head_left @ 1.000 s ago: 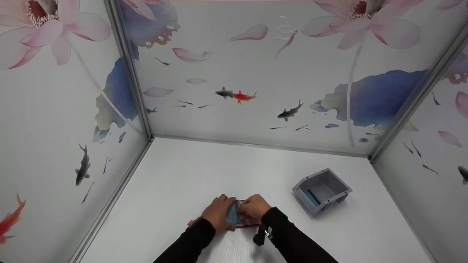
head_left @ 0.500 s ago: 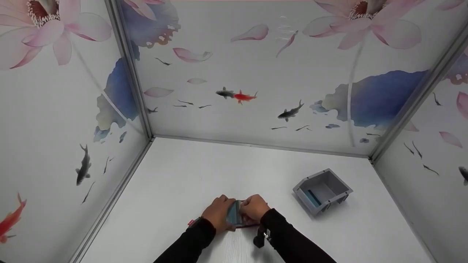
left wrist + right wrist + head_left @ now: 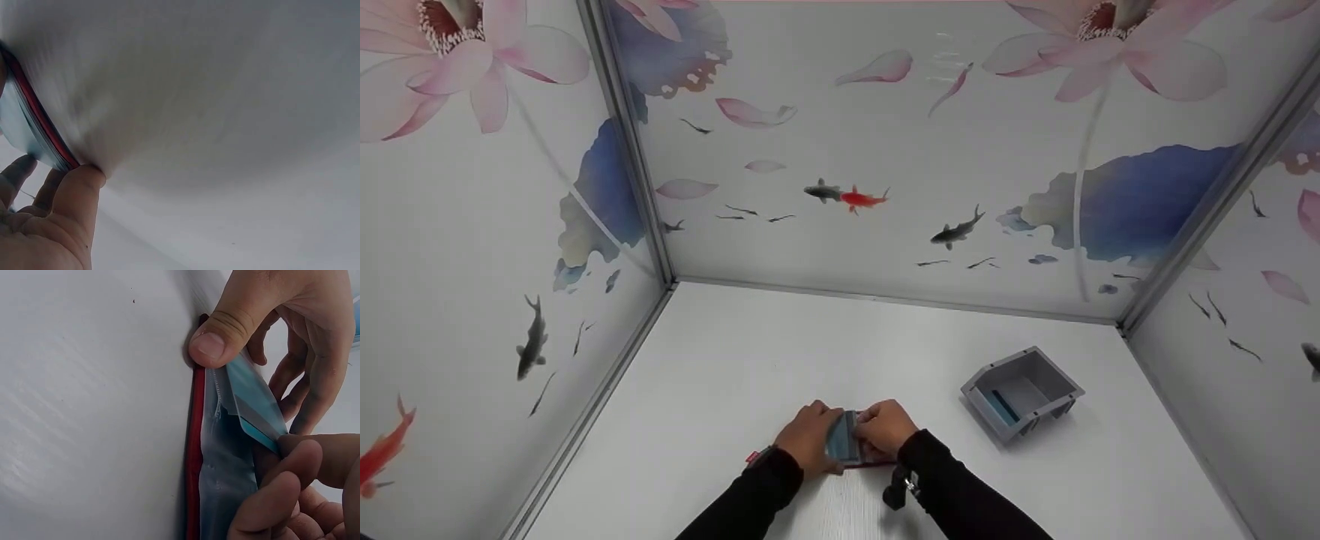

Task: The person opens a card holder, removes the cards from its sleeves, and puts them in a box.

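Note:
A card holder (image 3: 194,455) with a red cover and clear plastic sleeves lies on the white table. My left hand (image 3: 808,439) grips its left part; in the left wrist view the thumb lies along the near edge, with fingers on the far side. A teal card (image 3: 247,382) with a dark stripe shows at a clear sleeve in the right wrist view. My right hand (image 3: 889,427) pinches the card's corner between thumb and curled fingers. How far the card sits inside the sleeve cannot be told, as the fingers cover part of it.
A grey plastic bin (image 3: 1039,367) stands to the right on the white table (image 3: 780,345), with a teal card (image 3: 1003,407) with a dark stripe inside. Patterned panels (image 3: 840,135) enclose the table's back and sides.
My right hand has shifted very slightly to the right, and a little more of the teal surface shows between the hands. The left hand keeps its grip on the card holder.

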Tool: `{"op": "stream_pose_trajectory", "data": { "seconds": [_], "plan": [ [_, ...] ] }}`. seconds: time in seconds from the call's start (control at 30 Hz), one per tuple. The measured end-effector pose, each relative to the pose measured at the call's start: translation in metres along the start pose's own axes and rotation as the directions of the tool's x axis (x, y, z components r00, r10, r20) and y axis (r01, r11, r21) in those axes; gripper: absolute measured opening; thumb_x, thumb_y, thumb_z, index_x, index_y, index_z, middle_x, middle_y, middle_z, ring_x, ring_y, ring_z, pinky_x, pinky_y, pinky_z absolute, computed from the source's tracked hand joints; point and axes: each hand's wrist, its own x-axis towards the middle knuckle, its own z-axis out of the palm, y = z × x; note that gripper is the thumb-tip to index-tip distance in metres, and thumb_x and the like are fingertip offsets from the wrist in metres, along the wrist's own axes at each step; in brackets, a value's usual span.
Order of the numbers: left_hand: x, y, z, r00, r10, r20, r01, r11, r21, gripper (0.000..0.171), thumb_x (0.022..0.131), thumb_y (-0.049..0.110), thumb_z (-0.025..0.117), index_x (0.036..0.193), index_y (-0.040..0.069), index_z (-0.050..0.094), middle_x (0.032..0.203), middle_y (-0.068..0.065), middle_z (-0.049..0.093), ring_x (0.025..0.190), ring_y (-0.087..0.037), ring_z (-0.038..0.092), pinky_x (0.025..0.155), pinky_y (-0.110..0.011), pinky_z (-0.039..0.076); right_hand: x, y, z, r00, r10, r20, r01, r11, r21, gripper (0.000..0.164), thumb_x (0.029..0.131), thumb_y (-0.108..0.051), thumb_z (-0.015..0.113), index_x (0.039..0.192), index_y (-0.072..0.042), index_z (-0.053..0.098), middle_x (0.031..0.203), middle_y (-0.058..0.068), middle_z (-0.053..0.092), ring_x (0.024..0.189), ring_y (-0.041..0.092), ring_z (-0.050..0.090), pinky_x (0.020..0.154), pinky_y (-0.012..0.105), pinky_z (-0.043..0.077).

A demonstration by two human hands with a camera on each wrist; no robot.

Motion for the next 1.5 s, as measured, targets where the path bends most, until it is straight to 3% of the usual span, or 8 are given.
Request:
{"op": "stream_pose_trajectory", "data": {
  "seconds": [0.23,0.47,0.77,1.07,1.33,1.5],
  "plan": [
    [0.003,0.001,0.003,0.999,-0.034,0.021,0.033,0.999,0.020,0.094,0.080,0.034,0.107,0.159,0.008,0.063,0.139,-0.010,0.066,0.124,-0.026,0.064,0.107,-0.042,0.060,0.003,0.007,-0.011,1.000,0.002,-0.001,-0.002,1.000,-0.010,0.009,0.100,-0.008,0.075,0.099,-0.001,0.080,0.071,-0.003,0.067,0.058,0.007,0.060,0.052,0.022,0.050],
    [0.001,0.008,-0.006,0.998,-0.044,0.050,0.041,0.998,0.053,0.093,0.082,0.034,0.105,0.161,0.007,0.063,0.144,-0.014,0.065,0.129,-0.031,0.064,0.111,-0.045,0.059,0.005,0.012,-0.017,0.999,0.032,-0.013,-0.031,0.999,0.012,0.008,0.099,-0.009,0.076,0.098,-0.003,0.081,0.069,-0.001,0.068,0.057,0.009,0.062,0.052,0.024,0.053],
    [0.001,0.009,-0.007,0.997,-0.045,0.063,0.041,0.997,0.064,0.086,0.084,0.035,0.104,0.158,0.010,0.068,0.150,-0.018,0.064,0.131,-0.035,0.064,0.109,-0.047,0.060,-0.013,-0.004,-0.023,0.995,-0.045,-0.086,0.042,0.998,-0.040,0.014,0.100,-0.007,0.075,0.100,0.006,0.080,0.070,0.004,0.071,0.054,0.011,0.058,0.054,0.026,0.051],
    [0.000,0.009,-0.007,0.998,-0.021,0.067,0.016,0.997,0.072,0.084,0.086,0.036,0.103,0.157,0.009,0.068,0.150,-0.019,0.064,0.133,-0.036,0.064,0.111,-0.048,0.059,-0.017,-0.010,-0.033,0.991,-0.099,-0.084,0.094,0.994,-0.063,0.013,0.100,-0.006,0.075,0.098,0.003,0.084,0.067,0.003,0.071,0.055,0.010,0.060,0.053,0.024,0.049],
    [-0.002,0.010,-0.007,0.999,-0.018,0.050,0.014,0.998,0.065,0.083,0.084,0.034,0.104,0.156,0.009,0.070,0.148,-0.019,0.064,0.133,-0.037,0.064,0.111,-0.047,0.059,-0.018,-0.012,-0.062,0.993,-0.022,-0.117,0.025,0.999,0.021,0.013,0.102,-0.009,0.074,0.105,0.002,0.082,0.080,0.010,0.074,0.063,0.015,0.063,0.057,0.028,0.054],
    [-0.002,0.010,-0.007,0.999,-0.024,0.035,0.022,0.997,0.076,0.081,0.083,0.032,0.105,0.154,0.010,0.071,0.145,-0.018,0.066,0.129,-0.035,0.064,0.109,-0.046,0.060,-0.021,-0.012,-0.087,0.987,0.030,-0.159,-0.014,0.995,0.100,0.015,0.100,-0.008,0.075,0.107,0.003,0.081,0.087,0.007,0.073,0.067,0.014,0.062,0.056,0.025,0.051]
  ]
}}
